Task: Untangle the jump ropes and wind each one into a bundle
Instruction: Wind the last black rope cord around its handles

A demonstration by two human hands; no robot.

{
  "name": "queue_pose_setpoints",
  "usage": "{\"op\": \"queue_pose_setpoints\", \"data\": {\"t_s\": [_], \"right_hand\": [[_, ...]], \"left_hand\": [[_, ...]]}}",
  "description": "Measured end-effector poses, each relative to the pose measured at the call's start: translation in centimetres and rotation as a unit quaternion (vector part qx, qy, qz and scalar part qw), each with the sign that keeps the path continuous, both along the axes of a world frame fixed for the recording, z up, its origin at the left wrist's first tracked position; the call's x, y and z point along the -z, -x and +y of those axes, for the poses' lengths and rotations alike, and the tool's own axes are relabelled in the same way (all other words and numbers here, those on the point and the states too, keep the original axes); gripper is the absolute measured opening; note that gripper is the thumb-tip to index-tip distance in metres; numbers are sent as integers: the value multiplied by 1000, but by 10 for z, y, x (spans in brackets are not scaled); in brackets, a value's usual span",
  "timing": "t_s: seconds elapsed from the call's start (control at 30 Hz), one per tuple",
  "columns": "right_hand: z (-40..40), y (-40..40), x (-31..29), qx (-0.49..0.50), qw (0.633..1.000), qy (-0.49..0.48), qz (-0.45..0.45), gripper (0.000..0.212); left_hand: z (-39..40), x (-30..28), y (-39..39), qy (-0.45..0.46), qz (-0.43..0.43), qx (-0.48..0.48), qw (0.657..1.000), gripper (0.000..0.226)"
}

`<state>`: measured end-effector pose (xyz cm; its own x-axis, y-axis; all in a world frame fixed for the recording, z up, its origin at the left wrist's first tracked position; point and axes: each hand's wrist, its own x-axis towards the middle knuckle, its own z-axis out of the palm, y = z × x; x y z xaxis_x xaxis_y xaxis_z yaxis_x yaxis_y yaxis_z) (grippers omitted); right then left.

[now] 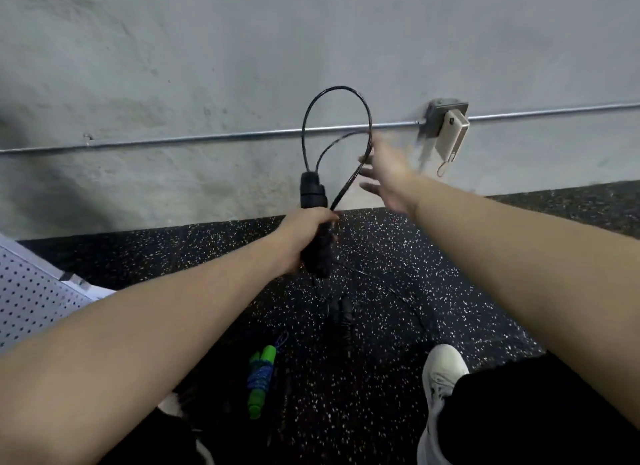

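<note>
My left hand grips the two black handles of a black jump rope, held upright in front of the wall. Its thin black cord loops up above the handles and comes down to my right hand, which is blurred; its fingers are spread and touch the cord at the loop's right side. A green-handled jump rope wound with blue cord lies bundled on the floor between my feet. More black cord and a dark handle lie on the floor below my left hand.
A grey concrete wall stands close ahead with a metal conduit and a junction box holding a beige device. The floor is black speckled rubber. A perforated metal bench sits at left. My white shoe is at lower right.
</note>
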<state>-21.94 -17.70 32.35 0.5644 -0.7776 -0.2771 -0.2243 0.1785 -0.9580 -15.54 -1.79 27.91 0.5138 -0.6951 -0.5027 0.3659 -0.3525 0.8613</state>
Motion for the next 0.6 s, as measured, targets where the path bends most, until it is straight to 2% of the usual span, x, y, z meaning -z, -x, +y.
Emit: {"op": "queue_pose_setpoints", "data": {"t_s": [0.07, 0.13, 0.23, 0.3, 0.4, 0.43, 0.53, 0.6], "right_hand": [[-11, 13, 49, -20, 995, 41, 88, 32], [-11, 31, 96, -48, 991, 55, 108, 22], [7, 62, 152, -56, 967, 203, 146, 18], [30, 80, 184, -160, 926, 297, 169, 11], [57, 88, 234, -310, 831, 403, 224, 20], [59, 85, 249, -324, 813, 409, 258, 23], [57, 75, 277, -297, 791, 376, 379, 32], [56, 72, 286, -298, 784, 366, 404, 34]], "left_hand": [[1, 12, -23, -4, -17, -35, 999, 8], [-1, 23, -43, 4, -19, -70, 997, 11], [-11, 41, -71, 13, 8, -152, 988, 12], [-19, 55, -88, 9, 27, -190, 981, 13], [-24, 82, -103, -23, 37, -191, 981, 20], [-26, 92, -107, -31, 40, -191, 980, 20], [-31, 116, -112, -36, 52, -196, 978, 15], [-37, 129, -112, -38, 67, -196, 978, 14]]}}
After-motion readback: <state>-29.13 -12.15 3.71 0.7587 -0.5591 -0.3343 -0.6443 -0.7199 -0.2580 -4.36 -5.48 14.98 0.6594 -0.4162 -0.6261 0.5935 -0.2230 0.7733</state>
